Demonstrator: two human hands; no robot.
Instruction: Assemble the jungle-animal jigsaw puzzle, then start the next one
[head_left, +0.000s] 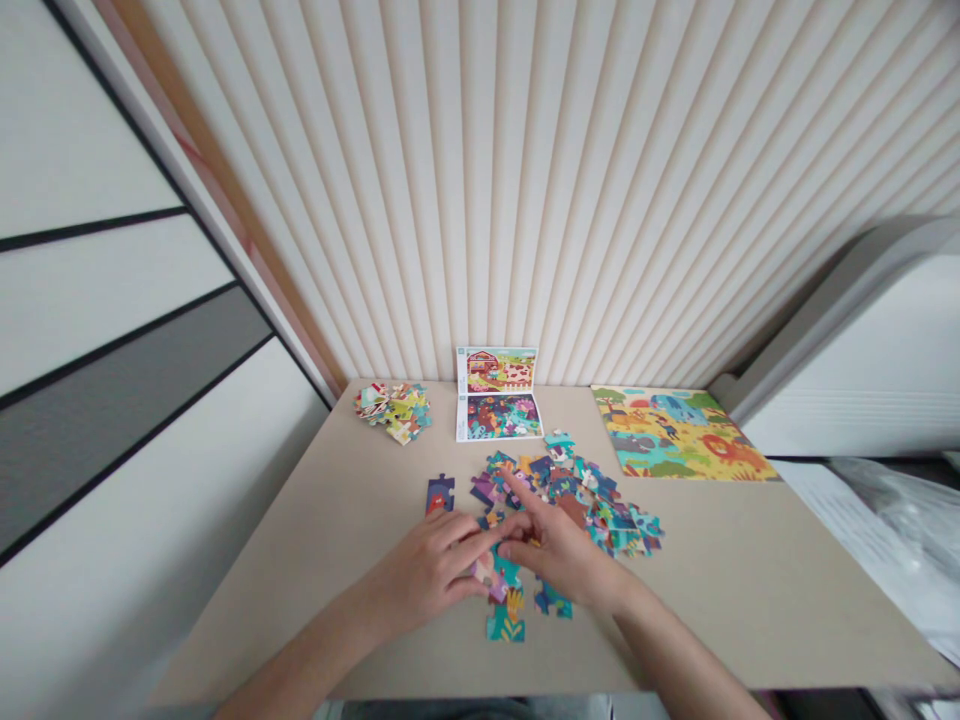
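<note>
My left hand [442,562] is low over the table, thumb and index finger closed about the edge of a pink and purple puzzle piece [491,578]. Right beside it, my right hand [559,548] has its index finger stretched toward the pile of puzzle pieces [566,485], thumb apart from it; its other fingertips come close to the left index finger. Below the hands lies a teal piece with yellow leaves [507,622]. A dark blue piece with a red figure [440,496] rests just beyond my left hand. Fingers partly hide the pieces between both hands.
A folded picture card [500,416] stands against the pleated wall. At the back left is a heap of lighter pieces [396,408]. A finished animal puzzle [679,435] lies back right. Papers and clear plastic [892,510] are beyond the table's right edge.
</note>
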